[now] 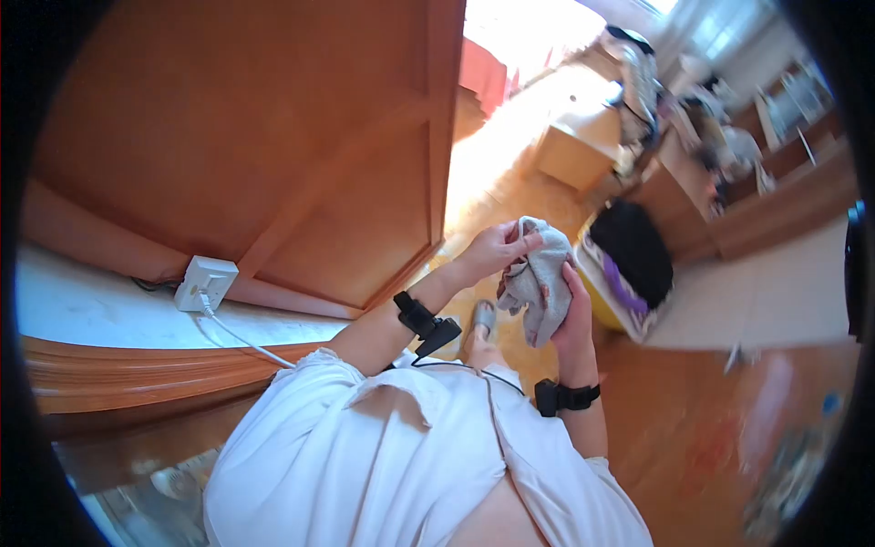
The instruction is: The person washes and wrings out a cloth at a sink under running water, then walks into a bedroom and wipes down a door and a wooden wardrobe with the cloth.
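A crumpled light grey cloth hangs between my two hands near the middle of the view. My left hand pinches its upper left edge between thumb and fingers. On the cloth's right side, my right hand grips it, the thumb along its edge and the other fingers partly hidden. Both wrists wear black straps with small devices, and a thin black cable runs from the left one across the white clothing.
A wooden door fills the upper left. Beside it, a white socket has a white cable plugged in. Right of my hands stands a yellow-and-white container with black and purple fabric. Farther back are a wooden box and a cluttered desk.
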Available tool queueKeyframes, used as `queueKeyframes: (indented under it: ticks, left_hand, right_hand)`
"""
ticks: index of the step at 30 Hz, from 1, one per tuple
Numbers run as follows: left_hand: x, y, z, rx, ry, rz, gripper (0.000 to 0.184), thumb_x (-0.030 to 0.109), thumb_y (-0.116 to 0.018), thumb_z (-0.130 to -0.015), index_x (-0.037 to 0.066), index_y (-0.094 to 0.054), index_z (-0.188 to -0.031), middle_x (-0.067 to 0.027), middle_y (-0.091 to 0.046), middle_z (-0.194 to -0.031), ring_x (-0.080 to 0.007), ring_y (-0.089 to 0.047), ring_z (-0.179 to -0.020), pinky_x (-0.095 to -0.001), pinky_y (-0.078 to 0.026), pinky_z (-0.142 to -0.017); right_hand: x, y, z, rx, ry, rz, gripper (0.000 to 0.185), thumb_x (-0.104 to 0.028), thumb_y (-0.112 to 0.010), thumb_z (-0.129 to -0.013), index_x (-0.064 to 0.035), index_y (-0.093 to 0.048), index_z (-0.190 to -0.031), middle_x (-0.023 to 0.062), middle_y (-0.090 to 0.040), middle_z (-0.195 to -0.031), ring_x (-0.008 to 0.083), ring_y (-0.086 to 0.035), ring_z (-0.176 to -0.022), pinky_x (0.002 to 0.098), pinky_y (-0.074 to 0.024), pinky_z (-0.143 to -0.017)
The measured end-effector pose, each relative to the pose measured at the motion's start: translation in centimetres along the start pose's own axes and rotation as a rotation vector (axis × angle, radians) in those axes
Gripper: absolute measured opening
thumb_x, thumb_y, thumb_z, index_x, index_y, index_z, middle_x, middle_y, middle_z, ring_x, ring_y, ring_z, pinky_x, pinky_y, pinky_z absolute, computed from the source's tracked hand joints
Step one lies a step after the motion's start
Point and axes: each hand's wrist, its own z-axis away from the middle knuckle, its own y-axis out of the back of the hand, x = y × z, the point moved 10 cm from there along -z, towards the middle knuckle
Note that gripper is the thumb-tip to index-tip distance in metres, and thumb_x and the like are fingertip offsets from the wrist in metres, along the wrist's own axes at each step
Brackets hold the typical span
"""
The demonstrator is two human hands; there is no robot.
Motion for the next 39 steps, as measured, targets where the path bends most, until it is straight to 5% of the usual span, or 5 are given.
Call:
queueKeyframes:
  ticks: [10, 12, 14, 29, 39]
  left_hand:
    - [3.5, 20.1, 3.0, 0.861, -0.043, 0.168, 0.043, 0.046, -0.055, -0.106, 0.009, -0.067, -0.125, -0.0047, -0.071, -0.111, -0.0146, -0.068, -0.098, -0.0315, -0.054, -0.087]
    - [1.6, 20.4, 7.3, 0.898, 0.125, 0.142, 0.038, 0.040, -0.056, -0.106, 0.010, -0.068, -0.125, -0.0038, -0.072, -0.110, -0.0131, -0.067, -0.098, -0.0312, -0.055, -0.086]
    - [0.2, 20.6, 11.7, 0.936, 0.141, 0.188, 0.033, 0.036, -0.058, -0.106, 0.012, -0.069, -0.124, -0.0032, -0.072, -0.109, -0.0124, -0.068, -0.097, -0.0303, -0.055, -0.085]
    - [-0.1, 17.2, 33.7, 1.376, 0.043, 0.187, 0.025, 0.027, -0.059, -0.106, 0.011, -0.071, -0.121, -0.0014, -0.074, -0.107, -0.0108, -0.069, -0.093, -0.0272, -0.053, -0.080]
    - [-0.1, 5.6, 39.4, 1.676, -0.069, 0.170, 0.033, 0.037, -0.064, -0.102, 0.009, -0.072, -0.118, -0.0009, -0.075, -0.103, -0.0100, -0.068, -0.089, -0.0243, -0.052, -0.075]
  right_hand:
    - [-8.3, -22.8, -19.1, -0.620, 0.207, 0.337, 0.050, -0.028, -0.061, -0.100, -0.0126, -0.051, -0.147, 0.0096, -0.062, -0.138, 0.0246, -0.061, -0.120, 0.0443, -0.0482, -0.104]
    - [-7.1, -30.0, -17.1, -0.762, 1.408, 1.366, 0.054, -0.022, -0.071, -0.087, -0.0128, -0.059, -0.139, 0.0099, -0.064, -0.133, 0.0309, -0.060, -0.117, 0.0497, -0.0448, -0.105]
    - [-0.4, -28.8, -22.1, -0.890, 1.510, 1.621, 0.052, -0.021, -0.075, -0.079, -0.0131, -0.066, -0.130, 0.0090, -0.064, -0.130, 0.0358, -0.056, -0.122, 0.0550, -0.0397, -0.109]
    - [25.7, -39.2, -3.4, -1.398, 1.633, 1.501, 0.042, -0.022, -0.060, -0.088, -0.0300, -0.065, -0.128, -0.0012, -0.056, -0.138, 0.0253, -0.050, -0.132, 0.0495, -0.0437, -0.104]
    - [1.9, -49.6, -5.5, -1.188, 2.339, 1.084, 0.035, -0.035, -0.073, -0.082, -0.0240, -0.073, -0.115, 0.0046, -0.063, -0.133, 0.0292, -0.058, -0.124, 0.0612, -0.0426, -0.097]
